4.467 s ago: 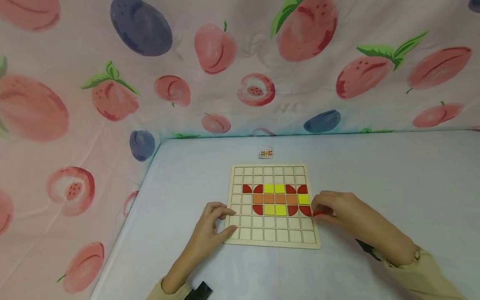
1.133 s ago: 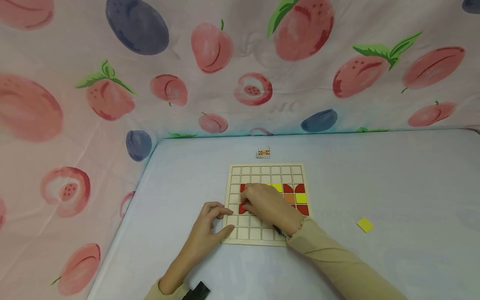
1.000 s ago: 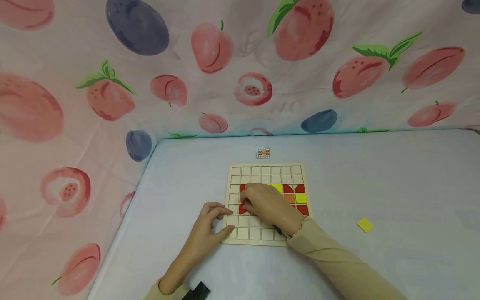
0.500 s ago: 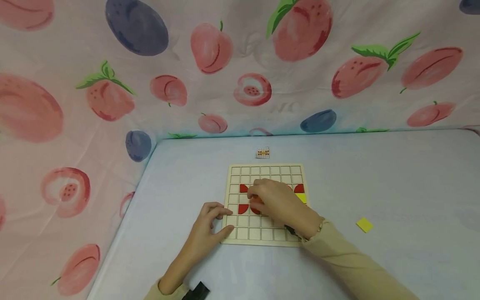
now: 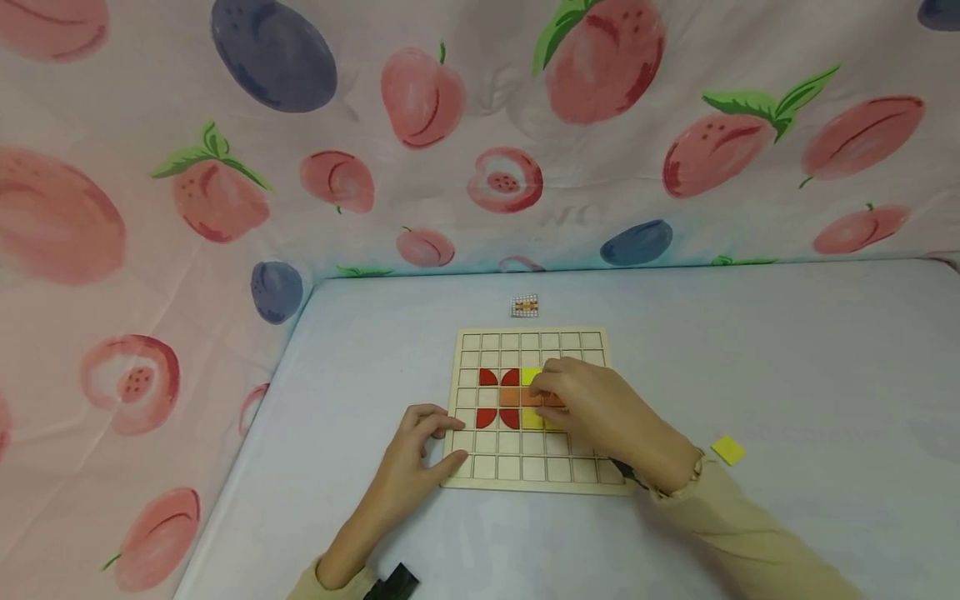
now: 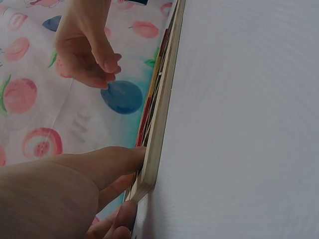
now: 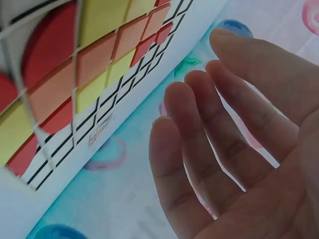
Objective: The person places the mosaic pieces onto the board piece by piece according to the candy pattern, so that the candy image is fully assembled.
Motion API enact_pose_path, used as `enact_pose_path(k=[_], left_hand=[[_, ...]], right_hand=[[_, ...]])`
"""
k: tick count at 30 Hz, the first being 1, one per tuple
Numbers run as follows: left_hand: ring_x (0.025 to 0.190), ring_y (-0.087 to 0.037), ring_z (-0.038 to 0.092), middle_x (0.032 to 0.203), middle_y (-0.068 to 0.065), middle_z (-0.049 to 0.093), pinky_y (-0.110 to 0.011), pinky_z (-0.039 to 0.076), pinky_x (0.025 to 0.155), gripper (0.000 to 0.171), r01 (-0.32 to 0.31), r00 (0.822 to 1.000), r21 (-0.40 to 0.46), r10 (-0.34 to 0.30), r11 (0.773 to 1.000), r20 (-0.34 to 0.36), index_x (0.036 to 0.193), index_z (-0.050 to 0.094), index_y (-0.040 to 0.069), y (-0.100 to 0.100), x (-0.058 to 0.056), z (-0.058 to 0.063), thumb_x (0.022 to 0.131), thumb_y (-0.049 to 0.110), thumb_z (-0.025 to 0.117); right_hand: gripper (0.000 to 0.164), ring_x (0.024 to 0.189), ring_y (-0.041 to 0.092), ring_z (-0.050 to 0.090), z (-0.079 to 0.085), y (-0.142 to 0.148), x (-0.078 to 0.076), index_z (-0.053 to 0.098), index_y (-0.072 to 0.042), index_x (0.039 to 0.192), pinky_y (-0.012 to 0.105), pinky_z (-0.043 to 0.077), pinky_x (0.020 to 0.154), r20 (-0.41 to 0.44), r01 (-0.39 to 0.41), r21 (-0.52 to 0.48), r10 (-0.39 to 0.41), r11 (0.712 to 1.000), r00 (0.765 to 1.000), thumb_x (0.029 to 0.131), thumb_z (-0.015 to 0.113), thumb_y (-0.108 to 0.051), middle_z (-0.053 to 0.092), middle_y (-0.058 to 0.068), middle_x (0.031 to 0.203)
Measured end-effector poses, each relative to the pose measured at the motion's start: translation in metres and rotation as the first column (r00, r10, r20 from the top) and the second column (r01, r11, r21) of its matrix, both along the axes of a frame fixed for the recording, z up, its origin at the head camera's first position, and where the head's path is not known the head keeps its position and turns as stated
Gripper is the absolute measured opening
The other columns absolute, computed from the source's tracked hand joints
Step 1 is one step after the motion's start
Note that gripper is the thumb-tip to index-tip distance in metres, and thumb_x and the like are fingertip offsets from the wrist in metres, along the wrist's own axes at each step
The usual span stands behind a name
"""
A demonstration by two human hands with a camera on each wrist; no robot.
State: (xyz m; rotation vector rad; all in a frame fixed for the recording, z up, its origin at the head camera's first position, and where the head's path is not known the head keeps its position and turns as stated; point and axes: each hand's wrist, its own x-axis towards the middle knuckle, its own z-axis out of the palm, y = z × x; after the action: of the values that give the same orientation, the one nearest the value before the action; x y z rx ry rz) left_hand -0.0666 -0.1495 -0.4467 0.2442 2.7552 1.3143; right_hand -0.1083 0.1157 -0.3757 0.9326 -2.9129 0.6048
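A pale wooden grid board (image 5: pixel 525 486) lies on the white table. Square yellow tiles (image 5: pixel 531 377), orange tiles (image 5: pixel 510 397) and rounded red tiles (image 5: pixel 487 418) fill part of its middle rows. My left hand (image 5: pixel 409 467) rests at the board's near left corner; in the left wrist view the thumb (image 6: pixel 127 158) lies on top and other fingers touch the edge. Above the tiles hovers my right hand (image 5: pixel 600 404), hiding the right part of the pattern. Its loosely bent fingers (image 7: pixel 182 134) hold nothing in the right wrist view.
One loose yellow tile (image 5: pixel 727 450) lies on the table right of the board, beside my right sleeve (image 5: pixel 750 517). Behind the board is a small printed card (image 5: pixel 525 306) showing a coloured grid. A fruit-patterned cloth (image 5: pixel 570 183) stands behind and to the left.
The right hand held a red tile at the board's right edge earlier; a red tile now fills the lower left cell. It has since moved rightward, uncovering the left tiles. The left hand stays put.
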Motion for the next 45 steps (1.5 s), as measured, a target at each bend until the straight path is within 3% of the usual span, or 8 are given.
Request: enact_pose_path(k=[13,27,45], left_hand=[[0.102,-0.012,0.05,0.128,0.001,0.051,-0.025,0.041,0.077,0.029,-0.002,1.0,0.006,0.001,1.0,0.005,0.11,0.07,0.024,0.001,0.001,0.002,0.084,0.016,0.08],[0.102,-0.013,0.05,0.129,0.001,0.051,-0.026,0.041,0.078,0.029,-0.001,1.0,-0.003,0.001,1.0,-0.012,0.111,0.07,0.023,0.001,0.001,0.001,0.084,0.016,0.08],[0.102,-0.012,0.05,0.128,0.001,0.051,-0.026,0.042,0.077,0.028,-0.001,1.0,-0.011,0.001,1.0,-0.012,0.11,0.07,0.024,0.001,0.001,0.0,0.084,0.017,0.08]], right_hand=[[0.019,0.082,0.013,0.059,-0.001,0.037,0.01,0.075,-0.012,0.097,0.031,0.053,0.07,-0.02,0.055,-0.002,-0.055,0.998,0.998,0.08,0.084,-0.015,0.066,-0.002,0.092],[0.022,0.093,0.02,0.064,-0.001,0.081,0.022,0.076,-0.012,0.098,0.04,0.057,0.079,-0.02,0.158,0.085,-0.157,0.984,0.987,0.078,0.084,-0.014,0.067,0.0,0.096],[0.028,0.091,0.021,0.062,-0.019,0.13,0.034,0.075,-0.013,0.097,0.042,0.056,0.076,0.03,0.17,0.151,-0.177,0.974,0.984,0.073,0.088,-0.016,0.065,-0.001,0.096]])
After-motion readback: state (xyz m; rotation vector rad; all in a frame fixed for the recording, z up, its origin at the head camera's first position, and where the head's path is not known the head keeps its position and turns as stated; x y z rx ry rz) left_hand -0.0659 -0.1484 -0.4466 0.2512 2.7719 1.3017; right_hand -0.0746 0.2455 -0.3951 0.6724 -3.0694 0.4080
